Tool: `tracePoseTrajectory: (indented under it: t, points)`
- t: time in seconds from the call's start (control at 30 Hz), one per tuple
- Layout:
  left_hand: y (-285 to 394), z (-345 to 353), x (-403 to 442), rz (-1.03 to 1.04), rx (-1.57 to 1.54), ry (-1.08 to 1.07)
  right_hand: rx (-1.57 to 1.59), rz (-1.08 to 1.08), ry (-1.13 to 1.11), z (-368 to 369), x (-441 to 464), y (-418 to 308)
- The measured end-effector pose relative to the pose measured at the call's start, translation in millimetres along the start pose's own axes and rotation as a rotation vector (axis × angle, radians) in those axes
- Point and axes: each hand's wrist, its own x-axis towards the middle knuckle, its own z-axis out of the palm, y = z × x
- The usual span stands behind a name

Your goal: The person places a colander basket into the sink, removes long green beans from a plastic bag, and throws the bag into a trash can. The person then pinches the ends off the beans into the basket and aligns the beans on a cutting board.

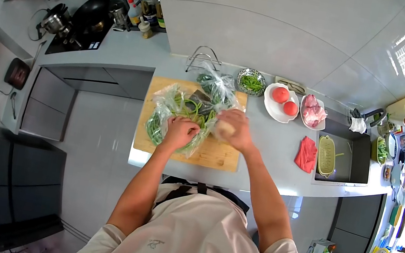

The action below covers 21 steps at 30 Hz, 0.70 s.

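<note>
A clear plastic bag (165, 99) with long green beans (190, 109) inside lies on the wooden cutting board (218, 157). My left hand (181, 132) rests on the near side of this bag, its fingers curled onto the plastic. At the bag's right edge is my right hand (234, 128), its fingers smeared by motion, so what it grips cannot be made out. Just behind, a second clear bag (218, 87) with dark green vegetables lies at the board's back edge. Something dark shows between the two bags.
Along the wall stand a wire rack (205, 57), a patterned bowl of chopped greens (251, 82), a plate (270, 109) with two tomatoes and a dish of raw meat (314, 113). A red cloth (306, 154) lies left of the sink (349, 171), which holds a green colander (326, 155).
</note>
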Motion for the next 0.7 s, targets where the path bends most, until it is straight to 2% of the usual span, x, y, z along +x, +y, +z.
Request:
tracePoseTrajectory:
  t: [0.1,0.17,0.33,0.47,0.53,0.57,0.63,0.7]
  points:
    - [5,-3,-1,0.027,-0.017,0.020,-0.314,-0.008,-0.217,26,-1,-19]
    - [6,-8,-2,0.065,-0.003,0.053,-0.379,-0.040,-0.159,42,-5,-11]
    - [2,-13,-10,-0.053,-0.121,0.105,-0.413,-0.030,-0.024,50,-7,-10]
    - [-30,-18,-15,-0.178,-0.341,0.073,-0.521,0.048,0.010,55,-29,27]
    - [-38,-29,-26,-0.099,-0.212,0.104,-0.574,0.121,0.000,46,-38,30]
    - [-42,-34,-31,-0.060,-0.148,0.118,-0.536,0.182,-0.033,44,-40,32]
    - [-43,-37,-39,-0.035,-0.062,-0.040,-0.456,0.307,-0.106,33,-40,26]
    - [-35,-35,-44,0.003,-0.003,-0.164,-0.185,0.381,0.066,39,-42,45]
